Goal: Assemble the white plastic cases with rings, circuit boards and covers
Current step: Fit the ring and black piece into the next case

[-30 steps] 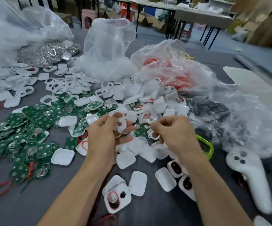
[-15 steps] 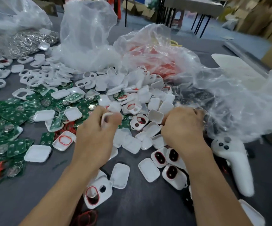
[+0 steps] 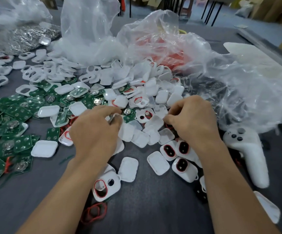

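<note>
Head view looks down on a dark grey desk crowded with parts. Far left at the back, a heap of silver metal rings lies in a clear bag, and in front of it flat green circuit boards spread in an overlapping pile. White oval-holed case frames are scattered behind the boards, and white rectangular plastic covers lie on and beside them. The left hand hovers at the near edge of the central pile with its fingers curled, pinching a small white plastic case that the fingers mostly hide. Under that forearm sits a white case fitted with a red ring, and loose red rubber rings lie nearer the camera. Behind the pile stands a tall clear plastic bag, and to its right a crumpled bag of red rings. The right hand reaches into the heap of covers with its fingers curled downward; whether they grip anything is hidden. Three assembled white cases with red-rimmed dark openings lie just below that wrist. Farther right, a white handheld controller rests on the desk against loose clear plastic sheeting.
</note>
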`<state>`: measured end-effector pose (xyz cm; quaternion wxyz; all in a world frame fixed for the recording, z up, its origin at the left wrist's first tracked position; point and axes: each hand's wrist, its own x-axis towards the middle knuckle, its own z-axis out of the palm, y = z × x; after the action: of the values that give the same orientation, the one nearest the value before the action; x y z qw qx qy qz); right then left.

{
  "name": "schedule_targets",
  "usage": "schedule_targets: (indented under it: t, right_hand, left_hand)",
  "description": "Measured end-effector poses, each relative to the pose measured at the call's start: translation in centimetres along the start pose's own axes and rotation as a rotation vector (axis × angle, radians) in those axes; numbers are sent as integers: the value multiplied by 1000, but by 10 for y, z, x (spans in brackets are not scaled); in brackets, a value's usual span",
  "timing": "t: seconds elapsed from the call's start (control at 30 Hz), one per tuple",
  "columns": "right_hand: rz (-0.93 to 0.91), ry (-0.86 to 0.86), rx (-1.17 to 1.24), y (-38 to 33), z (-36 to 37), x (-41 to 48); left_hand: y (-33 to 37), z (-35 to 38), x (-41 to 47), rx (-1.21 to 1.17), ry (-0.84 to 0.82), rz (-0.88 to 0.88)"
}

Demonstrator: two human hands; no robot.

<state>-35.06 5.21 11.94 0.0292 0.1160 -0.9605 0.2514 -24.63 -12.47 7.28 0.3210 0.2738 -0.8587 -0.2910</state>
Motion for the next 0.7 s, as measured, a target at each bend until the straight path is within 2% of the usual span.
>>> schedule_targets:
  t: [0.07,0.13,0.2,0.27,0.43,0.57,0.7]
  right_hand:
    - [-28,26,-76,0,1,1]
    - [-86,65,-215,2,3,3]
    - [-100,77,-295,3,4,6]
    - [-111,18,-384,3,5,6]
    - [-151,-17,-555,2,8,5]
    - [-149,-6,-442,4,6,7]
    - [-140,32,-305,6,5,4]
  left_hand:
    - [0,-1,0,133,63,52]
    - [1,-4,1,170,81,56]
    - [2,-6,-1,213,31,80]
    - [1,-7,-4,252,-8,130]
    - [-5,-9,0,159,-62,140]
    - [-13,-9,4,13,-115,100]
    - [0,-15,-4,129,-60,157]
